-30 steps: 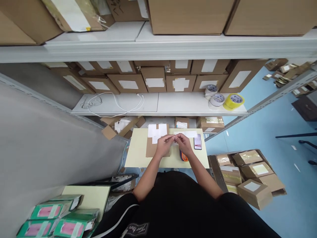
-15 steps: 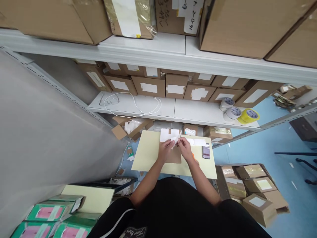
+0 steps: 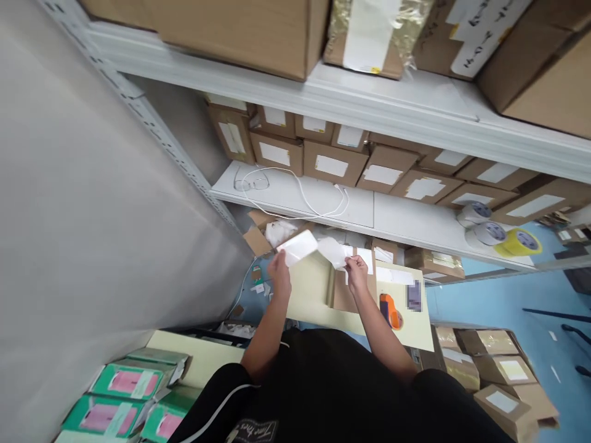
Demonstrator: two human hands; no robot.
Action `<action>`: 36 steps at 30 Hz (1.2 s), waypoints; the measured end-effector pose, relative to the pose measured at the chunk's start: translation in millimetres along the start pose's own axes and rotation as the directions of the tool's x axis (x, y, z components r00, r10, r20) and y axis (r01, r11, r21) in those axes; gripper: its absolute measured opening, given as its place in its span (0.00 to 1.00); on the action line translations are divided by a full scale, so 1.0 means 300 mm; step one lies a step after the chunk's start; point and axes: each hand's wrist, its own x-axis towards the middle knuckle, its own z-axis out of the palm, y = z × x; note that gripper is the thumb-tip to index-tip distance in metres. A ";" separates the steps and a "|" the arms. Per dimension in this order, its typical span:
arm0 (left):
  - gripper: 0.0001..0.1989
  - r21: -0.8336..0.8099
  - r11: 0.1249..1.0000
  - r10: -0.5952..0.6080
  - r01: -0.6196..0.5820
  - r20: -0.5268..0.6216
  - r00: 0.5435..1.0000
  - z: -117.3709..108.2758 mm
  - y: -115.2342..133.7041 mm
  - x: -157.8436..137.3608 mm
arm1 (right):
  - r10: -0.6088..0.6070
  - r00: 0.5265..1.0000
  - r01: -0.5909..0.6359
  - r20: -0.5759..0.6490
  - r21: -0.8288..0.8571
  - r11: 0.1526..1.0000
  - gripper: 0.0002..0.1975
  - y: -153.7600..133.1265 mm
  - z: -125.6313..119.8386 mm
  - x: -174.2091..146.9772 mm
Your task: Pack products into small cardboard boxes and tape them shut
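My left hand (image 3: 280,275) is closed on the edge of a white rectangular sheet (image 3: 298,247), held up over the left end of the cream work table (image 3: 309,294). My right hand (image 3: 357,271) pinches a thinner, slightly curled white sheet (image 3: 331,252). The two sheets come close together at their inner ends but hang from separate hands. Below my right hand lies a flat-looking cardboard box (image 3: 344,298) with white paper patches on top. An orange tape dispenser (image 3: 390,309) rests to the right of it.
A blurred-out phone (image 3: 414,296) and a white paper strip (image 3: 394,275) lie on the table's right. Shelving (image 3: 369,209) with boxes, a white cable and tape rolls (image 3: 519,242) stands ahead. An open carton (image 3: 258,239) is left; stacked boxes (image 3: 503,363) stand right.
My hands have moved apart from over the box; each now holds its own white sheet. My left hand went leftward. The view has turned to the left, and the tape dispenser shows fully.
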 end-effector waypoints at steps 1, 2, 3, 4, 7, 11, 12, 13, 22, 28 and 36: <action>0.24 0.018 0.998 0.054 -0.053 -0.090 0.994 -0.053 0.026 0.037 | 0.046 0.999 -0.046 -0.010 -0.008 0.999 0.17 0.032 0.051 0.020; 0.24 0.049 0.994 0.107 -0.101 -0.150 0.983 -0.104 0.049 0.064 | 0.098 0.995 -0.098 -0.004 -0.020 0.995 0.18 0.063 0.111 0.039; 0.24 0.088 0.987 0.151 -0.137 -0.173 0.973 -0.152 0.070 0.083 | 0.148 0.989 -0.148 0.012 -0.034 0.988 0.19 0.092 0.180 0.058; 0.24 0.123 0.979 0.181 -0.162 -0.170 0.969 -0.196 0.086 0.094 | 0.188 0.982 -0.186 0.036 -0.048 0.981 0.20 0.117 0.257 0.076; 0.22 0.174 0.965 0.223 -0.198 -0.134 0.966 -0.301 0.111 0.102 | 0.228 0.967 -0.216 0.114 -0.108 0.970 0.19 0.170 0.509 0.126; 0.18 0.217 0.947 0.270 -0.237 -0.139 0.953 -0.391 0.125 0.097 | 0.223 0.964 -0.194 0.148 -0.184 0.963 0.16 0.189 0.770 0.181; 0.17 0.243 0.939 0.283 -0.245 -0.140 0.949 -0.406 0.130 0.097 | 0.217 0.965 -0.188 0.146 -0.191 0.963 0.16 0.188 0.806 0.188; 0.16 0.269 0.930 0.294 -0.250 -0.138 0.946 -0.418 0.135 0.098 | 0.210 0.968 -0.180 0.140 -0.198 0.964 0.16 0.187 0.827 0.190; 0.06 0.311 0.890 0.246 -0.332 0.287 0.926 -0.322 0.020 0.107 | 0.343 0.835 -0.301 0.430 -0.164 0.939 0.24 0.155 0.532 -0.091; 0.12 0.243 0.857 0.148 -0.455 0.729 0.668 -0.089 -0.085 -0.001 | 0.235 0.971 -0.235 0.050 0.000 0.972 0.19 0.083 0.200 -0.194; 0.22 0.348 0.907 -0.069 -0.237 0.678 0.732 0.119 -0.250 -0.134 | 0.223 0.949 -0.228 -0.223 0.005 0.974 0.19 0.058 -0.151 -0.171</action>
